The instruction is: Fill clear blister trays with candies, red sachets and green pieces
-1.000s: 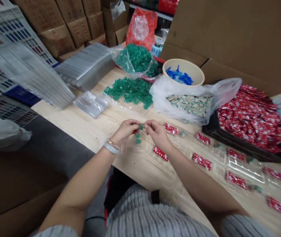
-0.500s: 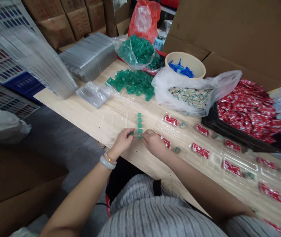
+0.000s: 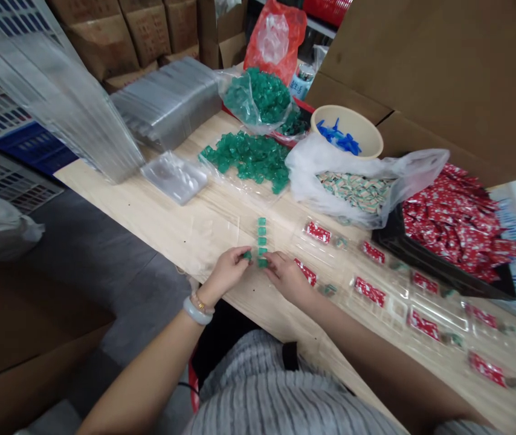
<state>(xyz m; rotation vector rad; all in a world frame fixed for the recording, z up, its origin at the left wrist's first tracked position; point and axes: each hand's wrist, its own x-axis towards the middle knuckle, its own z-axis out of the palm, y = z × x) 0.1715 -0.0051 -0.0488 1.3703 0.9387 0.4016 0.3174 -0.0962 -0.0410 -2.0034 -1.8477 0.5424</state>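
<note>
A short row of small translucent green plastic blocks [image 3: 262, 231] runs away from me in a clear plastic tray on the wooden table. My left hand [image 3: 229, 270] is closed, pinching a green block [image 3: 247, 255] between thumb and fingertips just left of the row's near end. On the other side, my right hand [image 3: 287, 277] has its fingertips closed on the nearest block [image 3: 262, 263], in line with the others. A clear plastic sheet or tray [image 3: 215, 232] lies left of the row. To the right are clear trays with red patterned packets [image 3: 369, 291].
Loose green blocks [image 3: 249, 158] are heaped beyond the row, below a bag of more. Farther right stand a cream bowl [image 3: 367, 130] of blue pieces, a white bag [image 3: 301, 175] of small pieces and a black box [image 3: 387, 238] of red packets. Clear plastic stacks [image 3: 170, 103] stand left.
The nearest block now shows clearly in line with the row, at my right fingertips. The block in my left hand is more visible. The whole view has shifted slightly.
</note>
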